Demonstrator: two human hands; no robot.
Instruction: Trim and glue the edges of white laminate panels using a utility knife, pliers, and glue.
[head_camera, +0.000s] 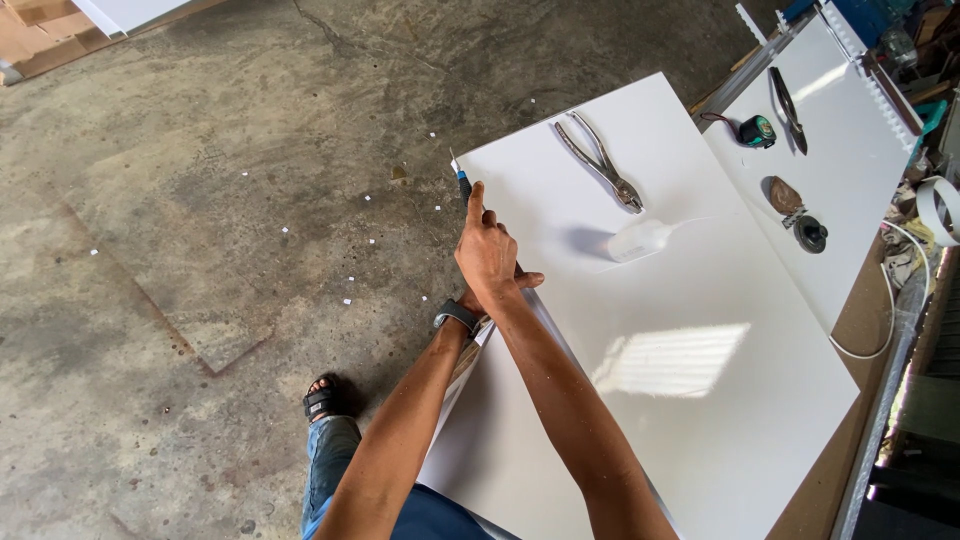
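A cracked grey concrete floor (200, 200) filled the left side of the view, dotted with small white chips. A large white board (680, 400) lay across the right, tilted in the frame, with a second white panel (850, 170) just beside it at the upper right. The person leaned over the left edge of the board, jeans and a sandalled foot (320, 400) showing below. Both arms reached forward together. The right hand (487, 255) was closed around a small knife (462, 183) with a dark and blue handle, forefinger stretched along its top, the blade tip at the board's upper left corner. The left hand (472, 305), a dark watch (456, 317) on its wrist, sat under the right one at the board's edge; whether it gripped anything could not be told. On the board, well apart from the hands, lay metal pliers (600, 162) and a pale squeeze bottle (640, 240) on its side. A tape measure (757, 131) rested on the second panel.
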